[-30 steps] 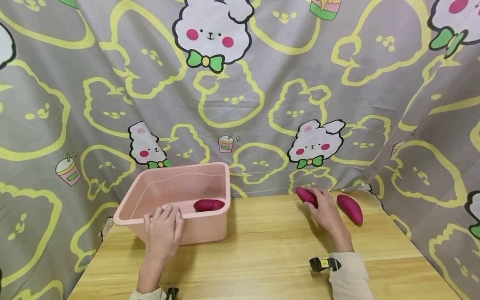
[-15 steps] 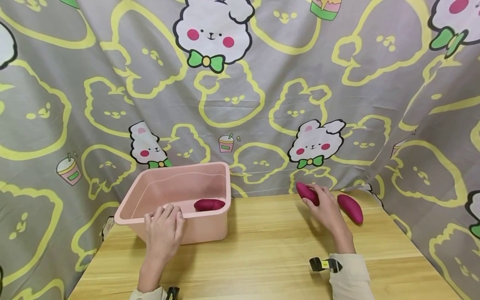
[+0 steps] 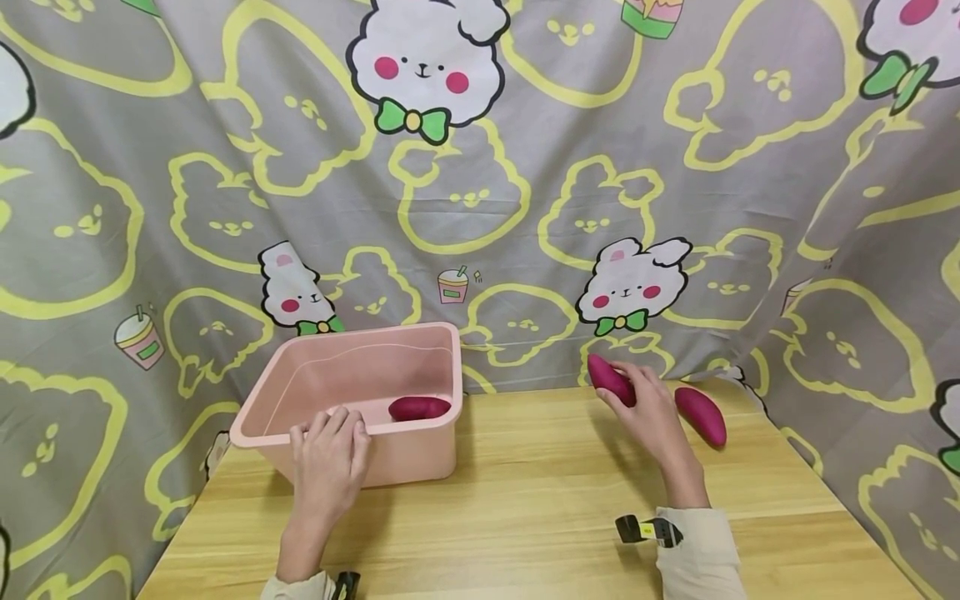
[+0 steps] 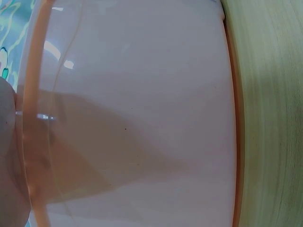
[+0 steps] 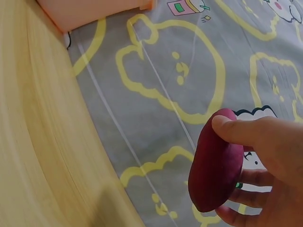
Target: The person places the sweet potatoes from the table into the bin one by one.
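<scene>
My right hand (image 3: 651,415) holds a purple sweet potato (image 3: 609,380) above the far side of the table. In the right wrist view, the thumb lies on one side of this sweet potato (image 5: 214,165) and the fingers come round from the other. My left hand (image 3: 328,457) grips the near rim of a pink plastic bin (image 3: 411,457), its fingers curled over the edge. Inside the bin lies another purple sweet potato (image 3: 417,408), against the right end. A third sweet potato (image 3: 701,417) rests on the table just right of my right hand.
The wooden table (image 3: 525,508) reaches back to a grey patterned curtain (image 3: 510,192), which hangs behind and along both sides. The bin stands at the table's back left. A strap with a black camera (image 3: 647,530) sits on the right wrist.
My right hand has lifted its sweet potato up from the table and tilted it slightly. The left hand has stayed on the bin's rim.
</scene>
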A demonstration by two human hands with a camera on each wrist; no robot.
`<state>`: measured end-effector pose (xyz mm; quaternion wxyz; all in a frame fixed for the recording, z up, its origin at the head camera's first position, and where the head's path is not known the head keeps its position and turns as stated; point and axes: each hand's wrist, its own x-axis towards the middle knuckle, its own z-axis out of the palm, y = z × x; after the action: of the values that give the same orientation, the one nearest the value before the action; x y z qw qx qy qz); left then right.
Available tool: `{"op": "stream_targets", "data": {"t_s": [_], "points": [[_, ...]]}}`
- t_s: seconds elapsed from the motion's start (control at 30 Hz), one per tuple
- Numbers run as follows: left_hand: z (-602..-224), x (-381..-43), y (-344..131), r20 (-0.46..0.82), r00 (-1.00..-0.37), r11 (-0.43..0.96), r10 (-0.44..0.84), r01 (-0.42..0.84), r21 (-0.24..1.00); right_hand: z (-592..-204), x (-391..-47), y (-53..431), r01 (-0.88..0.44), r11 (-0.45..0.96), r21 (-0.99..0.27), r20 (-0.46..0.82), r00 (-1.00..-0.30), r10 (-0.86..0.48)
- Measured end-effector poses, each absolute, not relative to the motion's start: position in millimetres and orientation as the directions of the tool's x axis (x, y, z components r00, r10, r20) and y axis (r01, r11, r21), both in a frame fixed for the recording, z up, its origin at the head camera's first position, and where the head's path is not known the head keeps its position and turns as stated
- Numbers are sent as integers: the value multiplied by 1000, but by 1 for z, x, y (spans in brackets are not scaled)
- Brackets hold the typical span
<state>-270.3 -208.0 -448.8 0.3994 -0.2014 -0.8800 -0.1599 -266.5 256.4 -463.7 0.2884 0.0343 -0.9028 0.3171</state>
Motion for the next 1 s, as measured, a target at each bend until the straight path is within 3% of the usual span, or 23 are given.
{"op": "stream_targets", "data": {"t_s": [1.0], "points": [[-449, -271, -209, 763, -605, 873, 228, 474, 115, -440, -260, 237, -316, 811, -493, 644, -758, 97]]}}
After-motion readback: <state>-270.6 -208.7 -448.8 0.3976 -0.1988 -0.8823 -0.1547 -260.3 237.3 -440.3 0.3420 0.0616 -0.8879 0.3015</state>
